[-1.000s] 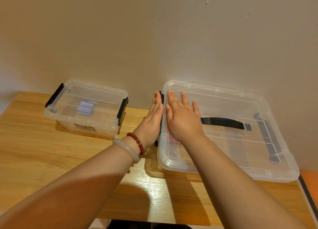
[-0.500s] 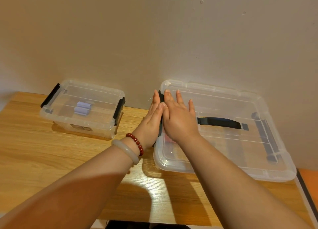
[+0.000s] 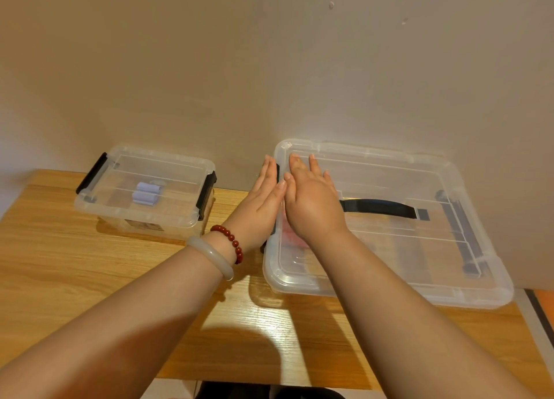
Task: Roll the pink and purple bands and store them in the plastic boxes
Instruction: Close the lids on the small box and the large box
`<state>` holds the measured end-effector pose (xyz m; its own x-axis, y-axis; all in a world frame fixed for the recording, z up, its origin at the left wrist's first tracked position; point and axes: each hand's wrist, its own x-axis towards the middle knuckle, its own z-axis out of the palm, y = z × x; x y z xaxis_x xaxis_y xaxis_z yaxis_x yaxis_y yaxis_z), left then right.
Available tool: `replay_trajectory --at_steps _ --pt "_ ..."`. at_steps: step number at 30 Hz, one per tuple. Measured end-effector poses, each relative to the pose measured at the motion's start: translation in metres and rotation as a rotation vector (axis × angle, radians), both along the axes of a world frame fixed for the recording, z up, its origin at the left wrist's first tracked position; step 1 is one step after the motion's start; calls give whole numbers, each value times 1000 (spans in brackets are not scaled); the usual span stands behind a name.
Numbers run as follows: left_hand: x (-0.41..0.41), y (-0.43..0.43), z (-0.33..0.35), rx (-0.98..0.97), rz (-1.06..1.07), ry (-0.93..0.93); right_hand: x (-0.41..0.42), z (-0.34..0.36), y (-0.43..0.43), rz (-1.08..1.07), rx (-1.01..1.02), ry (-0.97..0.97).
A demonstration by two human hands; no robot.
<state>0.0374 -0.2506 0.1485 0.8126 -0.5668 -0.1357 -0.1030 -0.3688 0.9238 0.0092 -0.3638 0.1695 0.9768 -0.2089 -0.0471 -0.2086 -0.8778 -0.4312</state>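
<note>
Nearest us lies the wooden table (image 3: 60, 263), and our left wrist wears a pale bangle (image 3: 214, 256) and a red bead bracelet (image 3: 230, 239). Our left hand (image 3: 260, 200), fingers straight, presses edge-on against the left side of the large box (image 3: 389, 296), where a black latch (image 3: 278, 170) peeks out. Our right hand (image 3: 311, 206) lies flat on its lid, grasping nothing. Something pink, likely the pink bands (image 3: 289, 233), shows through the lid beneath that wrist. We judge the box light, slick and flexible, so pressure belongs at rim and latch. Its black handle (image 3: 377, 208), at 3 o'clock from the hands, suits carrying. At 9 o'clock the small box (image 3: 144, 224), lid on, holds the purple rolls (image 3: 147, 193). They look soft, light and prone to uncoiling, so we'd pinch them across the coil.
</note>
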Motion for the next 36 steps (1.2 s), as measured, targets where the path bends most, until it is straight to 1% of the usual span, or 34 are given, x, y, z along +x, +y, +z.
replay_trajectory --at_steps 2,5,8,12,15,17,24,36 --pt "2 -4 4 51 -17 -39 -4 4 -5 -24 15 -7" --pt "3 -14 11 166 -40 -122 -7 8 -19 -41 -37 35" --pt "3 -22 16 325 -52 -192 -14 12 -40 -85 -54 70" --pt "3 -30 23 616 -105 -339 -28 13 -64 -119 -86 108" --pt "-3 -45 30 719 -160 -438 -39 12 -78 -129 -100 125" --pt "-11 -60 35 729 -199 -475 -47 12 -88 -131 -111 129" --pt "-39 -123 43 660 -264 -516 -79 20 -137 -155 -204 144" --pt "-66 -210 34 707 -307 -569 -124 11 -204 -203 -228 197"
